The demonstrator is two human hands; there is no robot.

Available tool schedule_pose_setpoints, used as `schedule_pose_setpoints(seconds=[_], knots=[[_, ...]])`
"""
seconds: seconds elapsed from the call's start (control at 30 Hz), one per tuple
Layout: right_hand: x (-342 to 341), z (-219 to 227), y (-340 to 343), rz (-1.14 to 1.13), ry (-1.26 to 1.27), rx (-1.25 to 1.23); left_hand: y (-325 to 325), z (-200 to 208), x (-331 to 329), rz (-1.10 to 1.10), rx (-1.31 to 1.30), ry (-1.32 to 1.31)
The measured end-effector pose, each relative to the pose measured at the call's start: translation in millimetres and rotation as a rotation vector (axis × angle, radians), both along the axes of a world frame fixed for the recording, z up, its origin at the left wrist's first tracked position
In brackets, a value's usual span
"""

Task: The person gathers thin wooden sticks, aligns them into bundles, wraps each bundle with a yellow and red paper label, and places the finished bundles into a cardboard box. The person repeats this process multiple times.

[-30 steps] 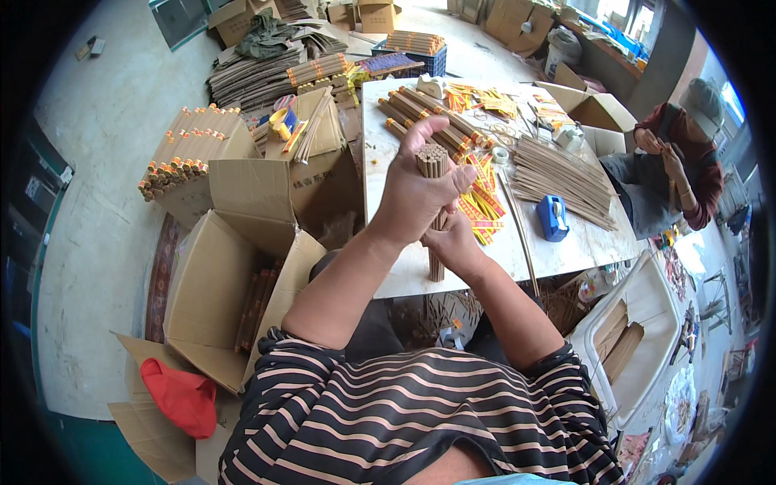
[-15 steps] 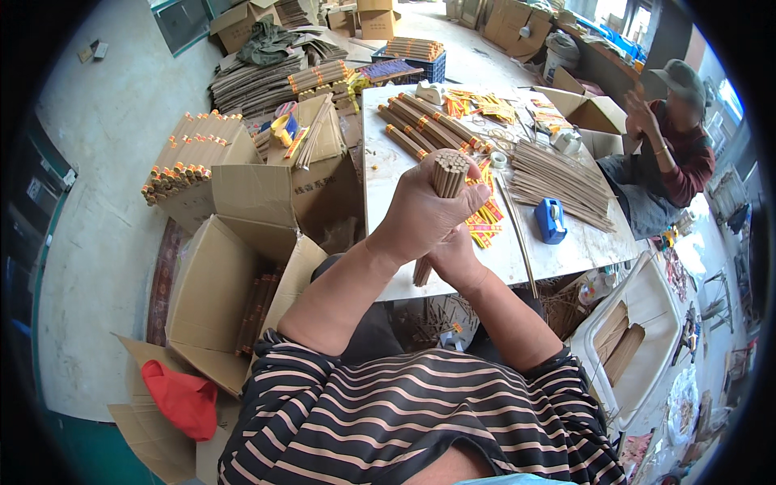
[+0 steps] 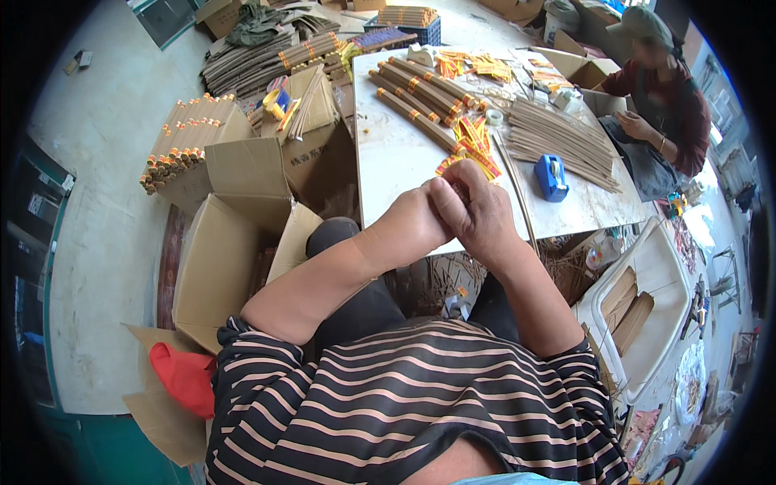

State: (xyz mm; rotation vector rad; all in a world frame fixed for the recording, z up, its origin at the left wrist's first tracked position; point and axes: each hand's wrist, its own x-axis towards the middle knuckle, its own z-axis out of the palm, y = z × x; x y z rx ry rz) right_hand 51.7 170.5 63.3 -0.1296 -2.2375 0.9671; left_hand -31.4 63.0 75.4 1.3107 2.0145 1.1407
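Observation:
Before me, over the near edge of the white table point(image 3: 388, 186), my left hand point(image 3: 420, 217) and my right hand point(image 3: 482, 212) are pressed together, fingers closed. Between them is the bundle of thin brown incense sticks, almost wholly hidden by the hands now. The right hand lies over the top, its thumb against the left hand. Just beyond them are red-and-yellow paper labels point(image 3: 475, 144) and several wrapped incense bundles point(image 3: 420, 95). To the right lie loose incense sticks point(image 3: 558, 141) and a blue tape dispenser point(image 3: 552, 178).
An open cardboard box point(image 3: 230, 242) stands at my left, with a red cloth point(image 3: 182, 380) near it. Stacked bundles point(image 3: 190, 141) are further left. A white tub point(image 3: 647, 311) holding sticks is at my right. Across the table's right side sits a co-worker point(image 3: 659, 97).
The hands have turned and come together, so the upright bundle seen before is now covered. The right hand has come up over the top. The co-worker's hands have lowered.

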Motion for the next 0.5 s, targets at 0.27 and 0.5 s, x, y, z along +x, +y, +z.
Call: schedule_pose_setpoints(seconds=[0.27, 0.5], knots=[[22, -45, -11, 0.090, -0.109, -0.321, -32, -24, 8, -0.113, -0.186, -0.924], [23, -56, -20, 0.153, -0.202, -0.406, -53, -57, 6, -0.135, -0.052, -1.286]])
